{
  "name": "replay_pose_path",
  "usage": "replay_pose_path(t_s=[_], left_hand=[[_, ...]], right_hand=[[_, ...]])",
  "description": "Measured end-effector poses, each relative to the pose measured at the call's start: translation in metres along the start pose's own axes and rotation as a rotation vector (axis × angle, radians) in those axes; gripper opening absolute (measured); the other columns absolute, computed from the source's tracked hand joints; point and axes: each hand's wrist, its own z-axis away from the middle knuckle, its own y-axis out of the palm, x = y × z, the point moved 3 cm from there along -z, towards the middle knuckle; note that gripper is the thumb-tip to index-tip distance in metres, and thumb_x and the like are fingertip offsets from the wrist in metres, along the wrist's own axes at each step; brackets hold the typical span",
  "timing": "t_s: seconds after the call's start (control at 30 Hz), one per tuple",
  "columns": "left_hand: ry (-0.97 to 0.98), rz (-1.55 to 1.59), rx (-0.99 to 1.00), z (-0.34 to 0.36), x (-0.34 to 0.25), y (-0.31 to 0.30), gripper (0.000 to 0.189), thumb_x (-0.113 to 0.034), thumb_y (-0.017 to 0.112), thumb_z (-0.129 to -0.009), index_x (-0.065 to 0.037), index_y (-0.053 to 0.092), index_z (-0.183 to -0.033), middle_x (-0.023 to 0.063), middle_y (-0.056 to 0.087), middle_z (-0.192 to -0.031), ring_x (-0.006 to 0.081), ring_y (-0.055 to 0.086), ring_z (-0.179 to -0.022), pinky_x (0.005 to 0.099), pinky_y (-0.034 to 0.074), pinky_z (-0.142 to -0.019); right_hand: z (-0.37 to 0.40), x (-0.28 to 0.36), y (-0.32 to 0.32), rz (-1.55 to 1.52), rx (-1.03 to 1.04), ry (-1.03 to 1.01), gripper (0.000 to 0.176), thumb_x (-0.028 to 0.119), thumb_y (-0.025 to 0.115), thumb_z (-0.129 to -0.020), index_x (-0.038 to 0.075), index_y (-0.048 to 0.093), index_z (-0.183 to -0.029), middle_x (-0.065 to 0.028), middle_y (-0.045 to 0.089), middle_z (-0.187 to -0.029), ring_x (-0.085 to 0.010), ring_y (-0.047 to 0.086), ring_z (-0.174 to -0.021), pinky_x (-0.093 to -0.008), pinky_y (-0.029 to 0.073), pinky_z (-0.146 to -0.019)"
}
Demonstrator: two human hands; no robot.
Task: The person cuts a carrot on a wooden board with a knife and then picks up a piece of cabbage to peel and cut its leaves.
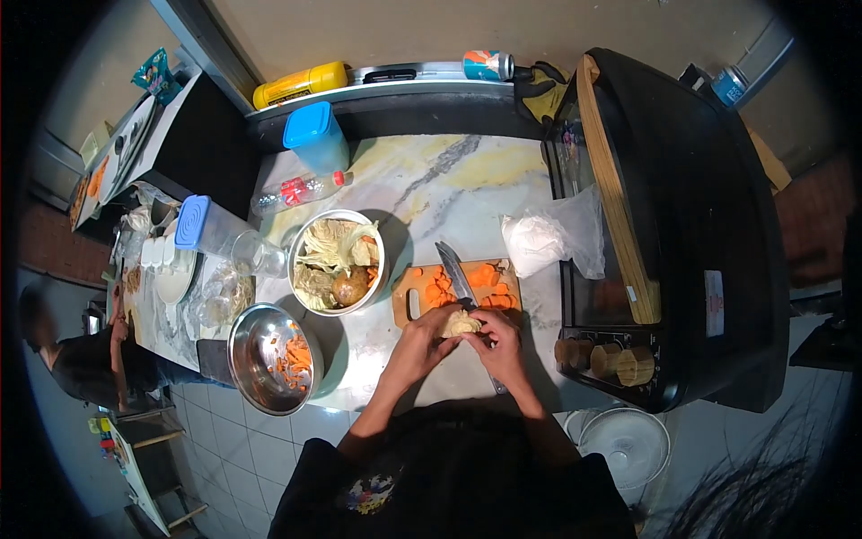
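Observation:
My left hand and my right hand meet over the near edge of the cutting board. Between their fingertips is a pale yellow, crinkled vegetable piece, and I cannot tell its exact kind. Both hands are closed around it. Cut carrot pieces lie on the wooden cutting board. A large knife rests across the board, blade pointing away from me, its near part partly hidden by my hands. Left of the board, a white bowl holds wilted cabbage leaves, a brown potato and some carrot.
A steel bowl with carrot scraps sits at the counter's left edge. Flour-like white powder fills a plastic bag beside the black oven on the right. Behind are a bottle and a blue-lidded container. Another person stands far left.

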Motion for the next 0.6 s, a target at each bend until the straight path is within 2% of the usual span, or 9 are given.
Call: replay_pose_path(t_s=[0.03, 0.23, 0.27, 0.33, 0.37, 0.43, 0.47, 0.53, 0.6], left_hand=[[-0.001, 0.000, 0.000, 0.000, 0.000, 0.000, 0.050, -0.002, 0.071, -0.077, 0.002, 0.053, -0.123, 0.0232, 0.062, -0.109, 0.0393, 0.062, -0.095, 0.0394, 0.052, -0.075], [-0.024, -0.084, 0.009, 0.002, -0.001, 0.000, 0.047, -0.003, 0.071, -0.075, 0.002, 0.056, -0.119, 0.0224, 0.062, -0.106, 0.0395, 0.061, -0.094, 0.0406, 0.050, -0.078], [0.042, -0.143, -0.015, 0.002, 0.001, 0.000, 0.047, -0.003, 0.071, -0.074, 0.001, 0.056, -0.119, 0.0215, 0.063, -0.103, 0.0390, 0.060, -0.094, 0.0411, 0.049, -0.079], [0.108, -0.202, -0.041, 0.003, 0.001, 0.000, 0.047, -0.003, 0.071, -0.074, 0.001, 0.057, -0.118, 0.0206, 0.063, -0.100, 0.0385, 0.058, -0.093, 0.0415, 0.048, -0.080], [0.110, -0.217, -0.043, 0.003, 0.001, 0.000, 0.047, -0.003, 0.071, -0.073, 0.001, 0.057, -0.118, 0.0198, 0.063, -0.098, 0.0379, 0.057, -0.093, 0.0419, 0.047, -0.081], [0.115, -0.230, -0.046, 0.003, 0.003, 0.000, 0.048, -0.003, 0.071, -0.072, 0.000, 0.057, -0.118, 0.0190, 0.062, -0.097, 0.0373, 0.055, -0.093, 0.0423, 0.046, -0.083], [0.134, -0.239, -0.046, 0.003, 0.006, 0.002, 0.049, -0.003, 0.072, -0.072, 0.000, 0.057, -0.118, 0.0189, 0.062, -0.097, 0.0372, 0.054, -0.093, 0.0423, 0.045, -0.084], [0.155, -0.248, -0.049, 0.002, 0.007, 0.002, 0.049, -0.003, 0.072, -0.071, 0.000, 0.057, -0.118, 0.0188, 0.061, -0.097, 0.0370, 0.054, -0.093, 0.0422, 0.045, -0.084], [0.125, -0.244, -0.019, 0.001, 0.006, 0.004, 0.049, -0.004, 0.073, -0.071, 0.000, 0.057, -0.117, 0.0173, 0.059, -0.103, 0.0366, 0.053, -0.097, 0.0433, 0.044, -0.084]], right_hand=[[0.000, 0.004, -0.001, 0.041, -0.010, -0.035, 0.033, -0.002, 0.073, -0.078, -0.003, 0.060, -0.108, -0.0068, 0.060, -0.099, -0.0085, 0.057, -0.068, -0.0209, 0.047, -0.059], [0.000, 0.006, -0.003, 0.138, -0.014, -0.121, 0.032, -0.001, 0.075, -0.075, -0.003, 0.063, -0.105, -0.0078, 0.058, -0.096, -0.0096, 0.049, -0.058, -0.0235, 0.042, -0.052], [0.000, 0.007, -0.003, 0.138, -0.015, -0.121, 0.032, -0.001, 0.075, -0.075, -0.003, 0.063, -0.105, -0.0078, 0.058, -0.096, -0.0096, 0.049, -0.058, -0.0235, 0.042, -0.052], [0.001, 0.009, -0.002, 0.175, 0.016, -0.096, 0.034, 0.001, 0.074, -0.075, -0.002, 0.062, -0.106, -0.0128, 0.058, -0.097, -0.0195, 0.057, -0.066, -0.0295, 0.046, -0.058], [0.000, 0.009, -0.001, 0.175, 0.015, -0.098, 0.034, 0.001, 0.074, -0.075, -0.002, 0.062, -0.106, -0.0128, 0.058, -0.097, -0.0195, 0.057, -0.066, -0.0295, 0.046, -0.058], [0.001, 0.012, 0.000, 0.250, -0.008, -0.206, 0.034, 0.001, 0.072, -0.076, -0.003, 0.060, -0.108, -0.0159, 0.059, -0.097, -0.0306, 0.062, -0.078, -0.0363, 0.049, -0.065], [0.002, 0.014, 0.000, 0.251, -0.008, -0.207, 0.034, 0.001, 0.072, -0.076, -0.003, 0.060, -0.108, -0.0159, 0.059, -0.097, -0.0306, 0.062, -0.078, -0.0363, 0.049, -0.065], [0.003, 0.017, 0.000, 0.264, -0.006, -0.151, 0.033, 0.001, 0.070, -0.078, -0.003, 0.057, -0.108, -0.0191, 0.059, -0.098, -0.0396, 0.060, -0.089, -0.0415, 0.049, -0.071], [0.006, 0.017, 0.000, 0.287, -0.007, -0.160, 0.033, 0.000, 0.069, -0.078, -0.003, 0.056, -0.108, -0.0197, 0.059, -0.099, -0.0400, 0.060, -0.088, -0.0416, 0.049, -0.071]])
